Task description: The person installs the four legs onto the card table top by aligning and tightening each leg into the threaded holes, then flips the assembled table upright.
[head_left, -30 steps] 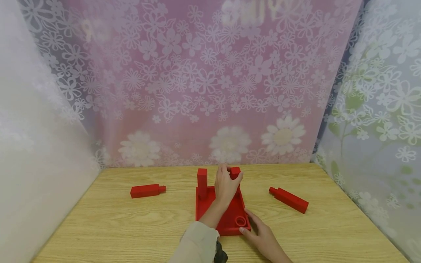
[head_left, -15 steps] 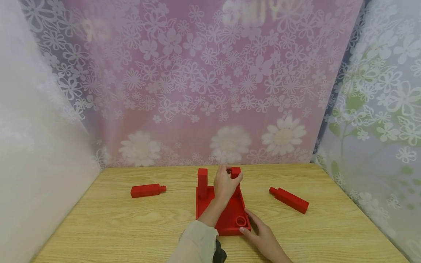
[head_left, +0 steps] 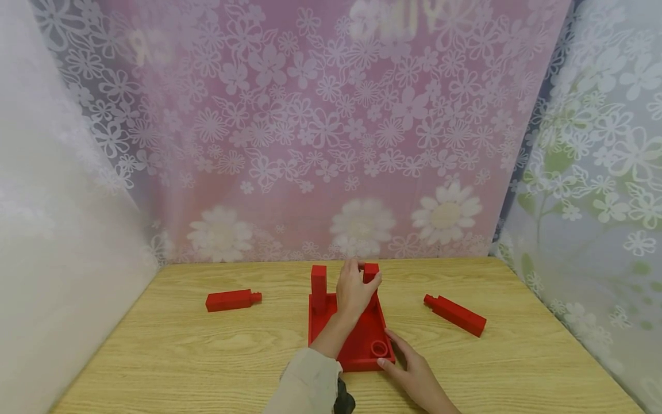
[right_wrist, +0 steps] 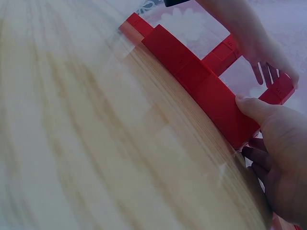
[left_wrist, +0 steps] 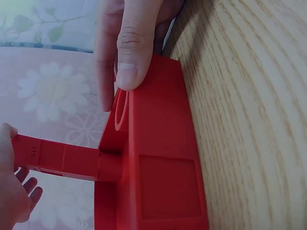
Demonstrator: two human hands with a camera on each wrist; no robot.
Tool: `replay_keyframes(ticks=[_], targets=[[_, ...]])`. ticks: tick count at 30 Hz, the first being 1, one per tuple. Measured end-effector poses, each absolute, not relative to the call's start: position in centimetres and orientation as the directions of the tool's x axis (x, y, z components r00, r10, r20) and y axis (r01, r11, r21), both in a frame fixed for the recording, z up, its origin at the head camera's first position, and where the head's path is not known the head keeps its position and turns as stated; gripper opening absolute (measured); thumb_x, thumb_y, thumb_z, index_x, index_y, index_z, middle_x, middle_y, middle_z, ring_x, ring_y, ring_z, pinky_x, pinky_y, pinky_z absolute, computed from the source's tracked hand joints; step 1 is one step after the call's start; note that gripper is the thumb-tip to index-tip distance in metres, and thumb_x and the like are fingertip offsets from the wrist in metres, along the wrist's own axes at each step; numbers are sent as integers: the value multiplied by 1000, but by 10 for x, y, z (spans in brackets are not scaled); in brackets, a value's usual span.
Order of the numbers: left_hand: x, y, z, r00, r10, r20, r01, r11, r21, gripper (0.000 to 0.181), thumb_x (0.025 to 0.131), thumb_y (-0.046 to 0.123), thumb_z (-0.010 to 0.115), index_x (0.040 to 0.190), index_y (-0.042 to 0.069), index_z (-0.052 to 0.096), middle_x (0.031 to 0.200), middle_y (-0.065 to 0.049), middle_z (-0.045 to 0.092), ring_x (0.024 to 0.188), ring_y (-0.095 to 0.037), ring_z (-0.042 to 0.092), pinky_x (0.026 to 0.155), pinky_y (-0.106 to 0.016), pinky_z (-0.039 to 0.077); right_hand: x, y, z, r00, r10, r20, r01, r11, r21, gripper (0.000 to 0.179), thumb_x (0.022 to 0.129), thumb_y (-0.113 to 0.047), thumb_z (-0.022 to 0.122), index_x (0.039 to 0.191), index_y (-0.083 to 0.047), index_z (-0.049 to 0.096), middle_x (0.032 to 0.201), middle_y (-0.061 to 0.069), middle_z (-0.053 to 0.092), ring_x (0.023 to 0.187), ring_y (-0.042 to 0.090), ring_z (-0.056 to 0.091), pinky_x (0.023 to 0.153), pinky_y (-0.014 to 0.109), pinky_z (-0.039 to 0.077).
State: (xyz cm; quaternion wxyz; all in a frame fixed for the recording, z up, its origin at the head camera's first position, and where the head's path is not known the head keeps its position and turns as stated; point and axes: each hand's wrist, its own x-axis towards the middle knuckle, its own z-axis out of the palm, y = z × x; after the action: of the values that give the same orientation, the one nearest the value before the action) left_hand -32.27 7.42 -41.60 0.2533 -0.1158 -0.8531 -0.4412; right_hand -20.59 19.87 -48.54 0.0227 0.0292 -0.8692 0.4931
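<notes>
While my left hand (head_left: 357, 290) pinches the upper end of an upright red post, the held post (head_left: 370, 269), between thumb and fingers, my right hand (head_left: 416, 376) grips the nearest right corner of the red tray (head_left: 357, 364), thumb against the front wall and fingers along the side. The tray lies on the wooden surface (head_left: 207, 356) between my hands, partly under my left forearm. I judge it stiff and light, probably hard plastic, so it could slide if pushed sideways; a corner with two walls is a good place to brace it. The held post should feel rigid too, and its flat faces suit a pinch near the top, though smooth sides might slip a little. A thin ring (head_left: 379, 349) inside the tray, just beside my right hand, looks like the part likeliest to crack under sideways strain.

Left of my left hand stands a second post (head_left: 318, 287). Two bars lie well apart from my hands, a left bar (head_left: 230, 300) and a right bar (head_left: 457, 316); their narrow stems look weaker than their square bodies, which I would grasp instead.

Near my left fingertips, the held post bears a number (left_wrist: 33, 151) that seems to read 115. Pale letters high on the floral backdrop (head_left: 310, 144) ahead are too blurred to make out, and I see no brand.
</notes>
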Motion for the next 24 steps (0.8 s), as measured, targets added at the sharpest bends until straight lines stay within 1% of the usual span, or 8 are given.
replay_keyframes(ticks=[3,8,12,16,20,24], targets=[[-322,72,-414,-852,9,524,421,607,674,36,82,32,69,104,7,55,104,-6,54,91,-21,52,74,-33,47,-205,199,-486,-997,-31,74,-79,509,-857,70,81,-42,68,138,-10,42,135,13,44,126,33,36,97,53,31],[-321,65,-407,-865,53,499,419,624,659,45,82,35,68,112,5,54,110,-10,54,99,-24,50,80,-36,46,-204,199,-485,-996,-37,78,-86,517,-851,70,81,-44,67,138,-11,42,136,13,43,127,33,35,97,54,30],[-318,54,-394,-876,66,477,413,614,673,47,84,39,66,117,7,54,115,-8,53,103,-24,50,81,-37,46,-204,199,-486,-996,-37,81,-89,514,-853,71,81,-44,67,138,-11,42,136,12,43,127,33,35,98,53,30],[-316,38,-380,-874,59,482,420,590,690,45,84,37,66,118,10,54,118,-6,51,105,-24,50,80,-39,47,-204,199,-486,-996,-36,77,-84,514,-854,72,80,-45,67,138,-11,42,137,12,42,127,33,34,98,52,30],[-318,20,-371,-868,43,494,427,571,701,43,84,34,67,117,10,54,117,-6,51,104,-24,51,77,-39,47,-206,199,-487,-997,-34,66,-74,515,-854,73,80,-47,66,139,-13,41,138,12,41,128,32,33,99,52,30],[-320,-3,-365,-864,24,503,433,544,718,45,84,34,67,119,8,53,117,-6,51,105,-24,50,78,-41,46,-207,200,-490,-997,-37,63,-73,511,-856,73,80,-47,66,139,-13,41,138,12,41,128,32,33,99,52,29]])
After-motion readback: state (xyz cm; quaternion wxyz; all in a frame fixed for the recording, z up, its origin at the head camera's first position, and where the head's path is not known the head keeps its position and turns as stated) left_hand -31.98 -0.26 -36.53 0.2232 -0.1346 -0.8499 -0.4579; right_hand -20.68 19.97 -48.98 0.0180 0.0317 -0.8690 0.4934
